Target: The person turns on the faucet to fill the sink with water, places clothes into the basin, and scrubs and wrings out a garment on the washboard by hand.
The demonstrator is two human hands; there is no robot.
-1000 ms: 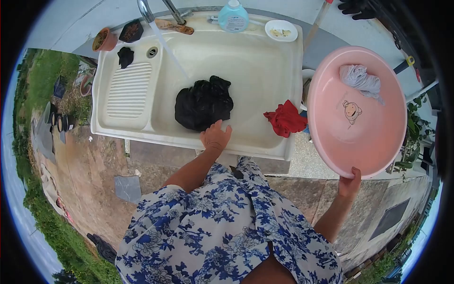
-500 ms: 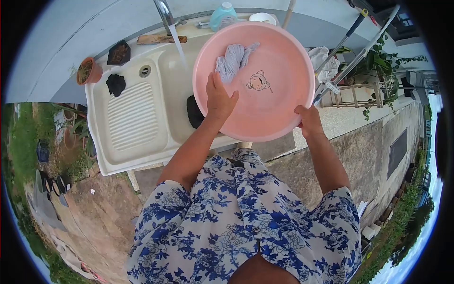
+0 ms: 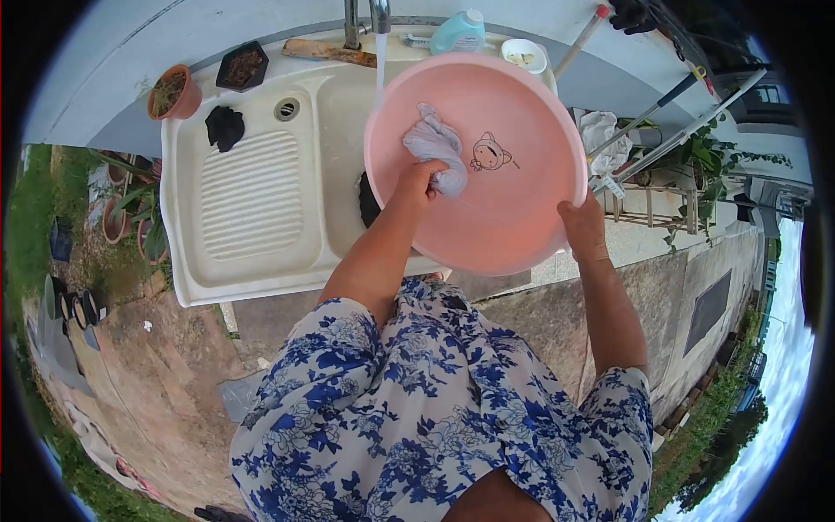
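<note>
A pink plastic basin with a cartoon face printed on its bottom is held tilted over the right part of the sink. My right hand grips its right rim, thumb on the inside. Within the basin lies a bunched, twisted light-grey cloth. My left hand is closed on the near end of that cloth; some of its fingers are hidden. Water runs from the tap just beyond the basin's left rim. Black cloth shows partly behind the basin's left side.
The cream sink has a ribbed washboard, with another black cloth near it. Along the back edge are two plant pots, a wooden piece, a blue detergent bottle and a white dish. Poles lean at the right.
My left hand, open beside the cloth before, has closed on it and drawn it toward me. My right hand keeps its hold on the rim. The camera view has shifted slightly.
</note>
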